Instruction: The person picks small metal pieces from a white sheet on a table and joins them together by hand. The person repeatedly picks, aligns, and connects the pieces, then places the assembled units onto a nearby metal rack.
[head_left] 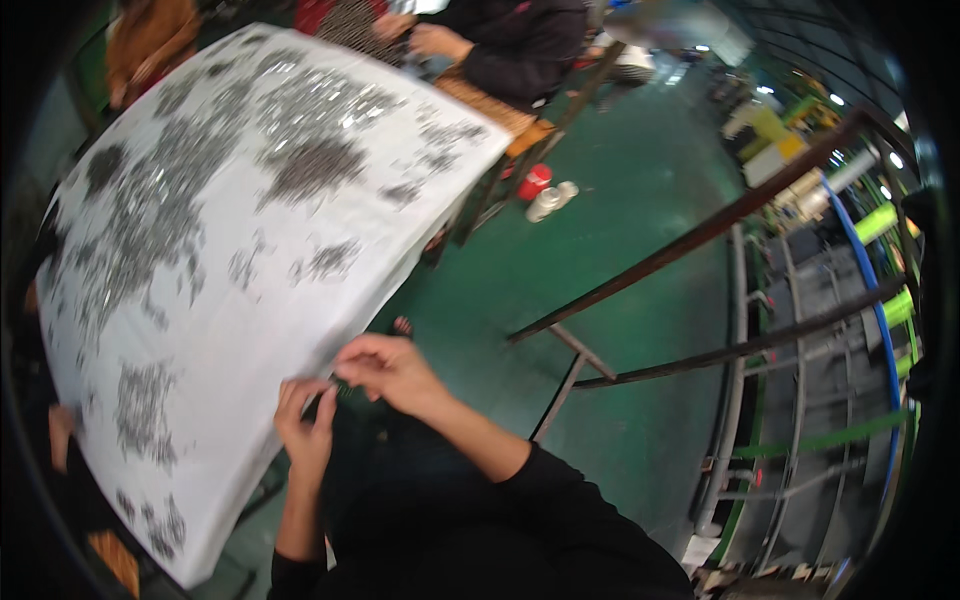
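Note:
My left hand and my right hand meet just off the near right edge of a white-covered table. The fingertips of both are pinched close together. Whatever lies between them is too small and blurred to name. Spread over the white cover are many small, thin, dark grey metal-looking pieces, some of them shiny. A small cluster of the same pieces lies on the cover closest to my hands.
At the table's far end a person in dark sleeves works with both hands; another in brown is at the far left. A red container and white containers stand on the green floor. Rusty metal bars rise at right.

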